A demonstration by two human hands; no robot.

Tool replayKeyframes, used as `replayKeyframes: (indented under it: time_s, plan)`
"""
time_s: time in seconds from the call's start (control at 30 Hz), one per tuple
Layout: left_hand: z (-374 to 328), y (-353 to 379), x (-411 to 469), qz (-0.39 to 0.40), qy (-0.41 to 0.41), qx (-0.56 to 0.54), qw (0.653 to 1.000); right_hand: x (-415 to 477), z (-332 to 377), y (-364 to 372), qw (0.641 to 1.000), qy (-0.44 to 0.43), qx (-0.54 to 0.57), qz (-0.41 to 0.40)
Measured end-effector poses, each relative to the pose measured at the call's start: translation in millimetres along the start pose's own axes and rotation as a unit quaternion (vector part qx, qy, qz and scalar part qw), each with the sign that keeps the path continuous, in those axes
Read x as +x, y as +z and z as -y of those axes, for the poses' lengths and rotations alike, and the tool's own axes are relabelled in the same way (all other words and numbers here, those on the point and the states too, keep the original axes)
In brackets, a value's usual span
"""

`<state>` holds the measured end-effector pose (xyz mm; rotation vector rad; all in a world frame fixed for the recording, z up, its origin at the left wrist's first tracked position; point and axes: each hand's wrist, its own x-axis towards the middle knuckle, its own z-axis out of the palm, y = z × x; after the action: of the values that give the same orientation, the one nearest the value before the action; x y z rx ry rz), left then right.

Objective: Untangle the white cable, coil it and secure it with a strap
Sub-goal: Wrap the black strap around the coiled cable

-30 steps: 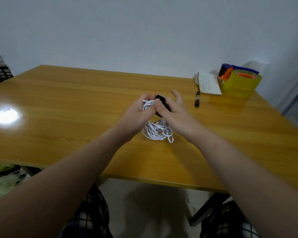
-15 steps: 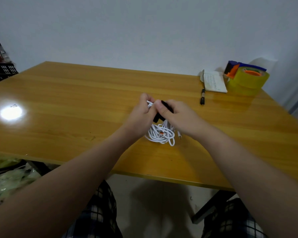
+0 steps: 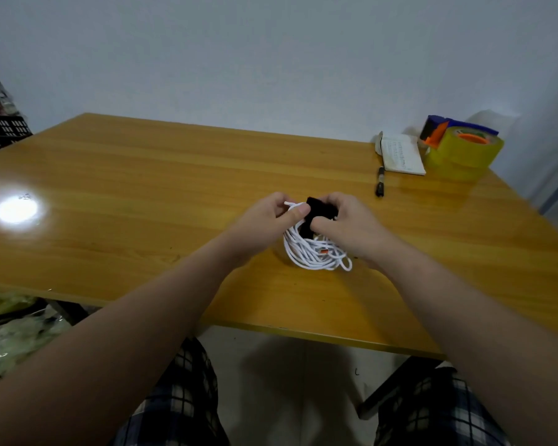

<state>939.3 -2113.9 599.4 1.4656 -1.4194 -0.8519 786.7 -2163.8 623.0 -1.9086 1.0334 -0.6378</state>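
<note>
Fingers curled on both sides. Left hand pinches the top of the white cable coil, thumb against the black strap. Right hand pinches the strap from the other side. Strap sits across the coil's upper part, between my thumbs; can't tell if it's fastened. Lower loops hang down to the worktop, centre-right and near the front edge; contact is hard to tell. Small orange bit shows among the strands. Further out: black pen to the right rear, well apart from the coil. White notepad just behind it, yellow tape roll beside that. Light glare far left.
</note>
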Motion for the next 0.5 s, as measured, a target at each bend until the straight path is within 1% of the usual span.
replayKeyframes:
  time_s: [0.07,0.1,0.17,0.23,0.3,0.4,0.5]
  plan:
    - [-1,-3,0,0.011,-0.025,-0.070,0.997,0,3,-1,1.000,-0.005,0.025,0.005]
    - [-3,-4,0,0.017,-0.032,-0.072,0.997,-1,5,-1,0.999,0.000,0.037,0.017]
    - [-9,-7,-3,0.017,-0.017,-0.018,1.000,-2,7,0,0.998,0.015,0.057,0.038]
    - [-15,-8,-3,-0.001,0.006,0.030,1.000,-1,8,3,0.995,0.027,0.092,0.034]
    - [-16,-8,-3,-0.023,0.022,0.032,0.999,1,10,4,0.989,0.031,0.138,0.030]
    - [-16,-6,-5,-0.041,0.024,-0.038,0.998,4,11,3,0.984,0.028,0.171,0.039]
    - [-13,0,-1,-0.058,-0.005,-0.149,0.987,6,12,0,0.988,0.008,0.147,0.045]
